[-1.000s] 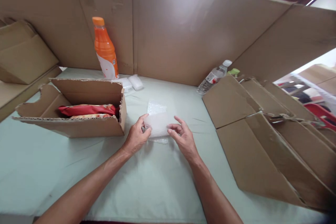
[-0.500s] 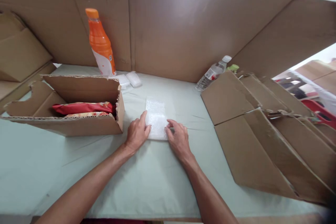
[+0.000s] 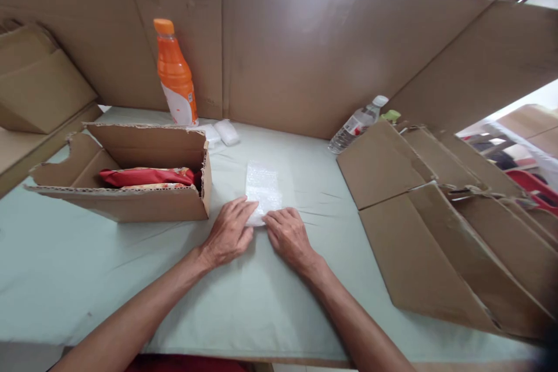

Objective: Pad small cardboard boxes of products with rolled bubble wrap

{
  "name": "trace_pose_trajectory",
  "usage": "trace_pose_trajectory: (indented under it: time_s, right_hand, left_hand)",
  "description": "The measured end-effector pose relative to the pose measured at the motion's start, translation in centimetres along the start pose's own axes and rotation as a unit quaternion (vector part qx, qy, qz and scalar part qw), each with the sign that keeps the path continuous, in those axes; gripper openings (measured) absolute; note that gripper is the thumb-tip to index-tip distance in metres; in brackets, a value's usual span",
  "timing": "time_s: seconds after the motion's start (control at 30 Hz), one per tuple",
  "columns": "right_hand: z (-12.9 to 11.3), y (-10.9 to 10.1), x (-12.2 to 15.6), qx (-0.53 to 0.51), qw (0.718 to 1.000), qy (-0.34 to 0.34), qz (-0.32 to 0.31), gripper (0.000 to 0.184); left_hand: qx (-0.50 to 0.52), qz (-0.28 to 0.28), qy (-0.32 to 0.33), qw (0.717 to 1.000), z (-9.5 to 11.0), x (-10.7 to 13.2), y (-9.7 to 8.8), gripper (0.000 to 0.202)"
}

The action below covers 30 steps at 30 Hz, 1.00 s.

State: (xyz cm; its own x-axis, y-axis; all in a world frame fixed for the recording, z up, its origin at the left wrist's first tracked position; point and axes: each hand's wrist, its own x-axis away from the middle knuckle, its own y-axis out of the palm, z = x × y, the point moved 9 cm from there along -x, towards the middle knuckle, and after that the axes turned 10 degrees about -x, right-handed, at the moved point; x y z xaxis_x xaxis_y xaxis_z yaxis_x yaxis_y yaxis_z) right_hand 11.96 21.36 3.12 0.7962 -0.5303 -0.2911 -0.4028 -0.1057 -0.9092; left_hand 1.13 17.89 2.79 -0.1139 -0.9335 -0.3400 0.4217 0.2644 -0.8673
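A small strip of clear bubble wrap [image 3: 264, 183] lies flat on the pale green tablecloth in front of me, its near end partly covered by my fingers. My left hand [image 3: 229, 226] is closed at the near left corner, fingers together over the sheet and thumb lower down along the near edge. At the near right corner, my right hand [image 3: 288, 232] has bent fingers pressed onto the same edge. The fingertips of both hands are close together, with a narrow gap between them. Whatever lies under the fingers is hidden.
Left of my hands stands an open cardboard box [image 3: 161, 203] holding red packets [image 3: 148, 177]. Behind it are an orange bottle [image 3: 176, 81] and small white packs [image 3: 226, 132]. A clear bottle [image 3: 355, 128] leans by folded cardboard boxes [image 3: 418, 250] on the right. Cardboard panels [image 3: 296, 40] wall the back.
Both hands have shifted from the sides of the bubble wrap to its near edge, and the fingers now cover that end. The view has also moved slightly, shifting the surroundings to the right.
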Motion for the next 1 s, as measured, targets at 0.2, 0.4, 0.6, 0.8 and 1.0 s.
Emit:
trace_pose_trajectory:
  time_s: [0.2,0.4,0.6,0.8,1.0]
  right_hand:
    - [-1.0,-0.7,2.1,-0.187,0.978,0.073,-0.060,0.030]
    - [-4.3,-5.0,4.9,-0.122,0.987,0.064,0.077,0.022]
    - [-5.8,-1.4,4.1,-0.018,1.000,-0.004,0.016,0.030]
    - [-3.6,-0.6,3.6,-0.135,0.989,0.052,0.034,0.029]
    - [-2.9,0.9,4.7,-0.392,0.884,0.256,0.012,0.024]
  left_hand:
    - [0.111,-0.046,-0.010,0.993,1.1,3.6,-0.8,0.055]
    - [0.168,-0.120,-0.172,0.963,-1.1,4.6,0.5,0.055]
    - [0.148,-0.056,-0.172,0.972,-1.7,3.3,0.5,0.053]
    - [0.184,0.014,-0.165,0.969,-1.6,6.6,-2.3,0.050]
    - [0.530,-0.047,-0.396,0.748,-2.0,12.3,1.5,0.064]
